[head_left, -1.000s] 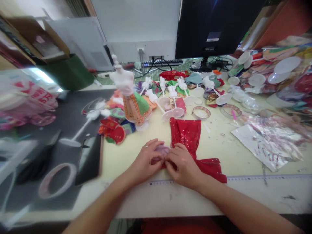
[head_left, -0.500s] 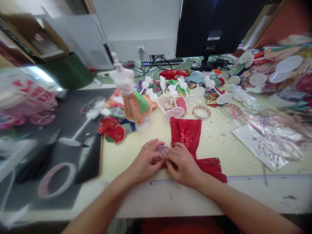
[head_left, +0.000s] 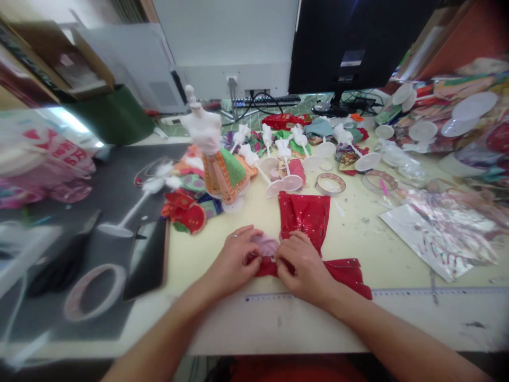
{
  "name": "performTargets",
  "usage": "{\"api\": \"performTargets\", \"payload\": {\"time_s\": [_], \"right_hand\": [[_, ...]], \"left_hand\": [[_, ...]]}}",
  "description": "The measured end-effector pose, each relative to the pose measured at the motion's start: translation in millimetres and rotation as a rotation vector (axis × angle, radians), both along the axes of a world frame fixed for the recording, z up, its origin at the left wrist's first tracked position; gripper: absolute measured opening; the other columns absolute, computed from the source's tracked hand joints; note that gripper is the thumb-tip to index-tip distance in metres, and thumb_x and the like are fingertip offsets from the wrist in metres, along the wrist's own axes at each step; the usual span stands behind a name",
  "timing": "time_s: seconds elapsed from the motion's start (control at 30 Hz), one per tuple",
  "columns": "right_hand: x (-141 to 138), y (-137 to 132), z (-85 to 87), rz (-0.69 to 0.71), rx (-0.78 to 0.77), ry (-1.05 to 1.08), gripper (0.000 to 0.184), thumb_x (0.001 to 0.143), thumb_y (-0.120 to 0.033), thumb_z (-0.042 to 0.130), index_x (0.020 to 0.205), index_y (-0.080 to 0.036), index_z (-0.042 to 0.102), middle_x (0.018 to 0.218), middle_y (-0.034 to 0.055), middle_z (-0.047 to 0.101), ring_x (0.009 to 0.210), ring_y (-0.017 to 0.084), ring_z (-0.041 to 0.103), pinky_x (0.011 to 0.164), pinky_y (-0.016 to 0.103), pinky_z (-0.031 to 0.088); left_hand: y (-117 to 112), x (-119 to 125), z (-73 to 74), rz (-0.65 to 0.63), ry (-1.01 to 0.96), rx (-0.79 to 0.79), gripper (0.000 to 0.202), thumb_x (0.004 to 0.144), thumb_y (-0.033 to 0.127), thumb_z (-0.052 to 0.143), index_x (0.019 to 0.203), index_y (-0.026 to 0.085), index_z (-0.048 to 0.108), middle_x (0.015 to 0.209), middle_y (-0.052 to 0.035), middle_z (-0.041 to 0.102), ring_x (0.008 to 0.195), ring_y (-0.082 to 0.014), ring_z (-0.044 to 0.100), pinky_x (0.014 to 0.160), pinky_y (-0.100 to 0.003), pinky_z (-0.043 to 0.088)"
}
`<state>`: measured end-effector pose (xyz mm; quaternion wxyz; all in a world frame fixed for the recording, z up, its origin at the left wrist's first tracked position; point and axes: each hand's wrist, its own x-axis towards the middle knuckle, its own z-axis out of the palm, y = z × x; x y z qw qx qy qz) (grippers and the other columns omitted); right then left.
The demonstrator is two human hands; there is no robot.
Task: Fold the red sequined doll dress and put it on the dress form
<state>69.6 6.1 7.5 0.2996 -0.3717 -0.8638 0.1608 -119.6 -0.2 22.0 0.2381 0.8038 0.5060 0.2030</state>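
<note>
Both my hands work at the table's front on a red sequinned cloth (head_left: 304, 215), which is narrow in the middle and spreads to a flap at lower right. My left hand (head_left: 233, 260) pinches a gathered red edge together with a pale pink fabric piece (head_left: 265, 245). My right hand (head_left: 302, 265) presses the red cloth from the other side, its fingertips meeting that gathered edge. The fingers hide the exact join between the pink and red pieces.
A dress form in an orange and green skirt (head_left: 222, 175) stands beyond my hands, among fabric scraps and several small white stands (head_left: 282, 164). A tape roll (head_left: 330, 184), a steel ruler (head_left: 306, 295), a phone (head_left: 147, 260) and a foil sheet (head_left: 437, 239) also lie about.
My hands have drawn slightly apart, and the pink piece now shows more above my fingers. The red cloth is gathered more tightly between my hands.
</note>
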Motion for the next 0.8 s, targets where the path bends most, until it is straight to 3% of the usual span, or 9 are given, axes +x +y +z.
{"api": "performTargets", "payload": {"time_s": [0.37,0.57,0.7,0.8], "right_hand": [[6,5,4.9,-0.056,0.019,0.059,0.014,0.071,-0.007,0.046,0.064,-0.019,0.050,0.060,0.0004,0.051,0.061,0.015,0.043,0.079,0.037,0.040],[39,10,43.9,-0.133,0.129,0.060,0.014,0.076,-0.009,0.048,0.069,-0.021,0.052,0.063,0.0003,0.056,0.064,0.016,0.050,0.086,0.039,0.039],[87,54,64.1,-0.401,0.305,-0.030,0.011,0.077,-0.015,0.049,0.068,-0.022,0.053,0.066,0.0017,0.060,0.067,0.018,0.055,0.087,0.039,0.038],[113,106,58.7,-0.624,0.239,-0.251,0.014,0.077,-0.019,0.045,0.071,-0.019,0.058,0.072,0.0056,0.065,0.075,0.021,0.058,0.081,0.036,0.039]], "left_hand": [[0,-2,-1.2,0.015,0.016,0.021,0.014,0.073,0.011,0.055,0.071,0.020,0.065,0.116,-0.0038,0.060,0.119,-0.0254,0.045,0.101,-0.044,0.037],[0,-1,-3.0,0.010,0.011,0.040,0.017,0.073,0.011,0.053,0.069,0.021,0.065,0.115,-0.0040,0.061,0.118,-0.0255,0.047,0.099,-0.043,0.039],[1,-2,-7.2,-0.002,-0.002,0.049,0.017,0.073,0.012,0.052,0.068,0.021,0.065,0.115,-0.0047,0.061,0.118,-0.0270,0.047,0.099,-0.046,0.040],[1,-3,-10.0,-0.008,-0.007,0.057,0.017,0.073,0.011,0.052,0.070,0.021,0.065,0.118,-0.0047,0.059,0.120,-0.0275,0.045,0.100,-0.047,0.038]]}}
